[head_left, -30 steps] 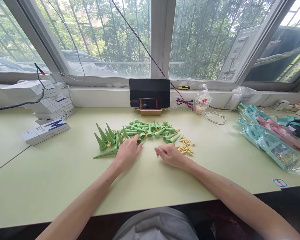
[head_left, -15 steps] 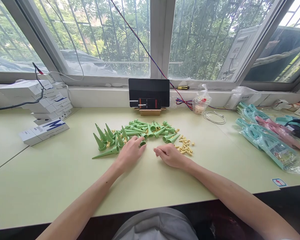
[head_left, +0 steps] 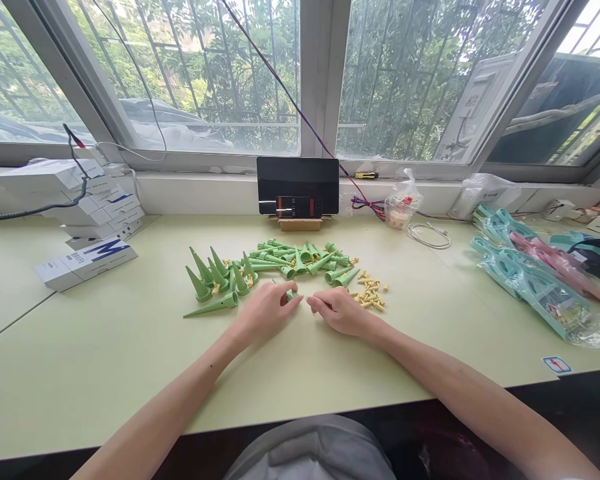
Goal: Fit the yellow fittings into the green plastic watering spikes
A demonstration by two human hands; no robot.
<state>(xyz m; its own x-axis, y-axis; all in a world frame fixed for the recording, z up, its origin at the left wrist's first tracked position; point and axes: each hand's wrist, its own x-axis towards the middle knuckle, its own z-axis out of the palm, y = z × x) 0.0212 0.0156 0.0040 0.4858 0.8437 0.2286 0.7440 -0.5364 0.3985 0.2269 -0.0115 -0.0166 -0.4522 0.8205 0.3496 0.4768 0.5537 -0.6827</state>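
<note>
Between the thumb and fingers of my left hand (head_left: 265,311) is a green plastic spike (head_left: 291,295), its round end showing and the rest mostly covered. My right hand (head_left: 344,312) rests close by on its side, fingers curled in a pinch; whatever it may hold is hidden. Beyond both hands lies a heap of hollow green spikes (head_left: 273,255). Several upright spikes (head_left: 200,285) stand on the left, with small yellow parts among them. One long spike (head_left: 213,307) lies flat beside my left wrist. Small yellow pegs (head_left: 371,293) are scattered just past my right hand.
A phone (head_left: 300,207) leans on a black screen (head_left: 298,175) in a cardboard stand. White boxes (head_left: 87,263) stand at left. Toward the right are a coiled white cable (head_left: 429,235), a plastic bag (head_left: 403,203) and teal wrapped items (head_left: 535,283).
My left hand has drawn back from the heap, slightly toward me and my right hand, with a green spike now in its fingers. My right hand has stayed put.
</note>
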